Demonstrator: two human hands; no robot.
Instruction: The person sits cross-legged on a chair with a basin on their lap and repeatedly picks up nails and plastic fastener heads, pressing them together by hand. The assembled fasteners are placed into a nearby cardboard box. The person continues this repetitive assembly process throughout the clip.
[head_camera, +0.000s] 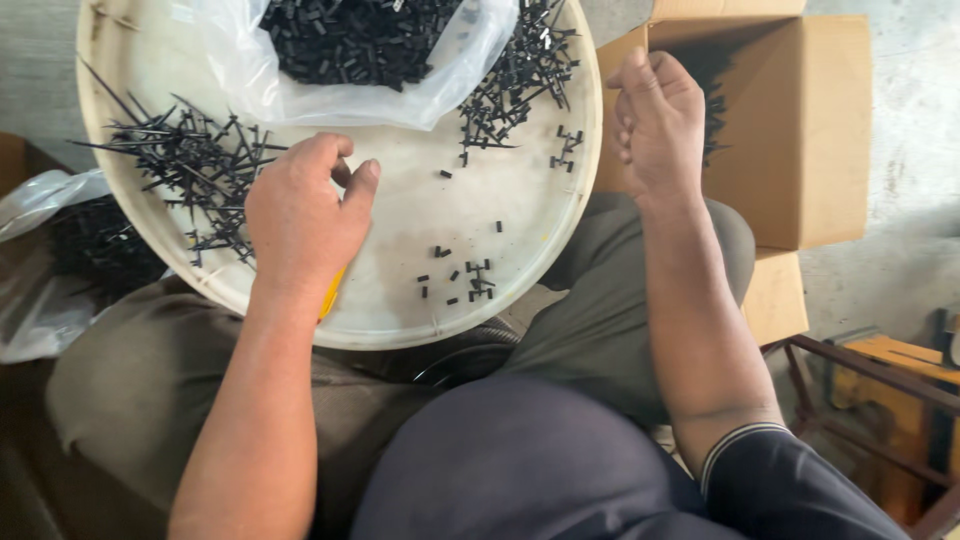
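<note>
Two hands: both mine, above a round white tray (395, 305) on my lap.
Left hand (300, 215): its grip curled over the tray beside the black sprue pile (190, 165); whether it pinched anything, I could not tell.
Right hand (655, 120): fingers curled together over the cardboard box (800, 130); contents hidden.
Plastic bag (350, 50): lay at the tray's far edge.
Loose black bits (462, 278): near rim.

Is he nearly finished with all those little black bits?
Not nearly. Some loose bits lie snapped off on the tray, and more fill the bag. The left hand holds a yellow tool, the right hand hangs over the box. Two piles of sprues remain.
</note>
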